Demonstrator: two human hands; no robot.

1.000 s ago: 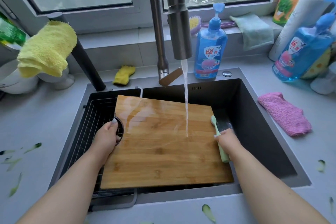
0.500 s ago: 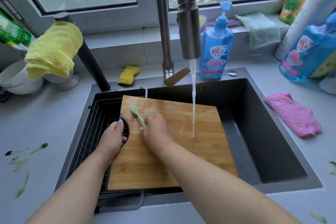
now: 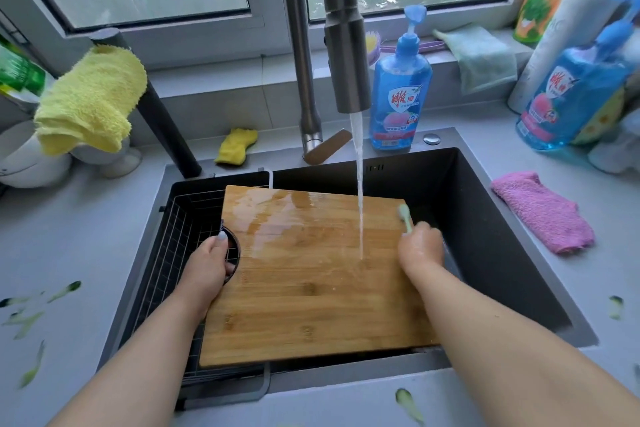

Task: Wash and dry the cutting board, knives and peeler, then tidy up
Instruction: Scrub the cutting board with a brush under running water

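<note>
A wet bamboo cutting board [image 3: 311, 288] lies across the dark sink [image 3: 485, 218], partly over a wire rack [image 3: 180, 236]. Water from the tap [image 3: 346, 55] streams onto the board's right half. My left hand [image 3: 207, 267] grips the board's left edge at its round handle cutout. My right hand [image 3: 420, 248] holds a pale green brush [image 3: 405, 217] at the board's right edge, bristle end pointing away from me. No knives or peeler are in view.
Two blue soap pump bottles [image 3: 400, 90] [image 3: 575, 94] stand behind and right of the sink. A pink cloth [image 3: 543, 211] lies on the right counter, a yellow towel [image 3: 90, 100] hangs at the left, a yellow sponge [image 3: 237, 146] sits behind. Green peel scraps [image 3: 27, 315] litter the counter.
My right hand swept the brush from the board's right edge to its upper left, then back to the right edge. My left hand has kept its grip.
</note>
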